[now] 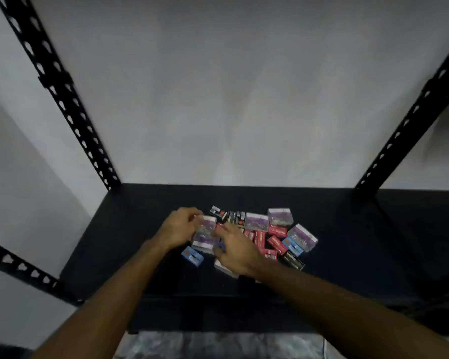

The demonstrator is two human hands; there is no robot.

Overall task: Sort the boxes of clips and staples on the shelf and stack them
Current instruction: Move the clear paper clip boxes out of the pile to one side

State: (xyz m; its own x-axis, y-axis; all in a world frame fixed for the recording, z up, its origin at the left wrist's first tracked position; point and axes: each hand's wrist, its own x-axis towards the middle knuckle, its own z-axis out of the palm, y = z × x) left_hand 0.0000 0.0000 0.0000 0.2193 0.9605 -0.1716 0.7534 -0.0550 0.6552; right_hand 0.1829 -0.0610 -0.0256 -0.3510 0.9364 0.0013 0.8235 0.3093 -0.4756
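On the black shelf (145,229), both bare hands meet over the left end of a loose cluster of small boxes. The left hand (178,228) curls around the far-left edge of a clear box of clips (205,233), which seems to sit on another clear box just under it, though blur makes that hard to tell. The right hand (235,251) reaches in from the right of that clear box, fingers loosely spread and touching its near side; whether it truly grasps the box cannot be told.

Just left of and below the clear box lies a blue box (192,256). A pale box (224,268) is partly hidden under the right hand. Right of the clear box lie black boxes (227,215), then two more clear boxes (268,218), several red boxes (266,240), another blue box (292,246), one more clear box (302,237) and a dark box (293,260) at the near right. The printing on all the labels is too blurred to read.

Perforated black uprights (60,94) rise at the shelf's back corners against a pale wall (231,86)
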